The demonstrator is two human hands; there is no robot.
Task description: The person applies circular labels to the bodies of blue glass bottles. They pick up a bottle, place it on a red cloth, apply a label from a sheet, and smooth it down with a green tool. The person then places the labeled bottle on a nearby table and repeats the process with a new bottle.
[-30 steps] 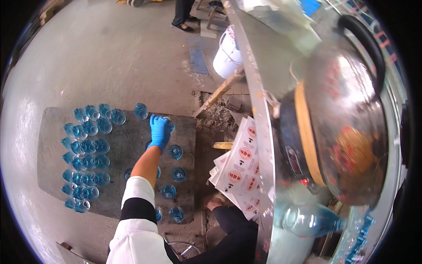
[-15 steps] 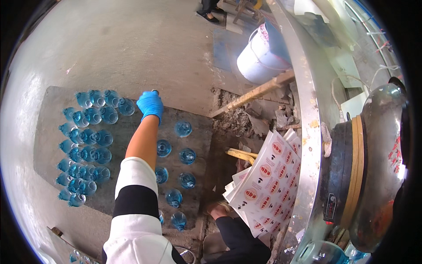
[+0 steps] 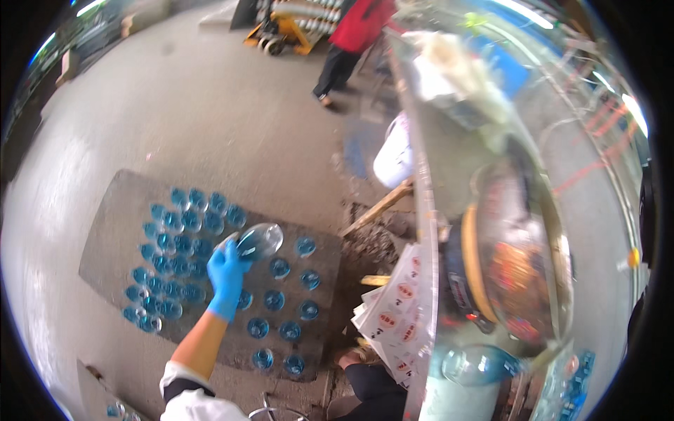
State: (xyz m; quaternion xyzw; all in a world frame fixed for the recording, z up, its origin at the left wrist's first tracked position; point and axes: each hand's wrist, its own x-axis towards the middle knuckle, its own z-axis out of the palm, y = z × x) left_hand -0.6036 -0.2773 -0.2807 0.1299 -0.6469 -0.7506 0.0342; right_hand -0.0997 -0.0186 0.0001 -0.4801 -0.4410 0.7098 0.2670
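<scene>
My left hand (image 3: pixel 227 275), in a blue glove, is closed around the neck of a clear, blue-tinted bottle (image 3: pixel 261 241). The bottle is tilted, its wide base pointing up and to the right, above a dark board (image 3: pixel 133 203) on the floor. Several blue bottles stand packed in rows on the board's left part, left of my hand. More blue bottles (image 3: pixel 274 300) stand spaced apart on its right part. My right hand is out of view.
A metal-edged bench (image 3: pixel 425 231) runs along the right, bearing a round dark machine (image 3: pixel 472 259) and another blue bottle (image 3: pixel 481 365) on its side. Printed sheets (image 3: pixel 386 319), a wooden strut (image 3: pixel 379 207) and a white bucket (image 3: pixel 394 158) are beside it. A person (image 3: pixel 344 56) and a yellow pallet jack (image 3: pixel 291 31) are farther off.
The view has shifted, bringing more of the far floor and bench into sight. My left hand now shows a bottle raised and tilted above the board; earlier the gloved hand hid what it held.
</scene>
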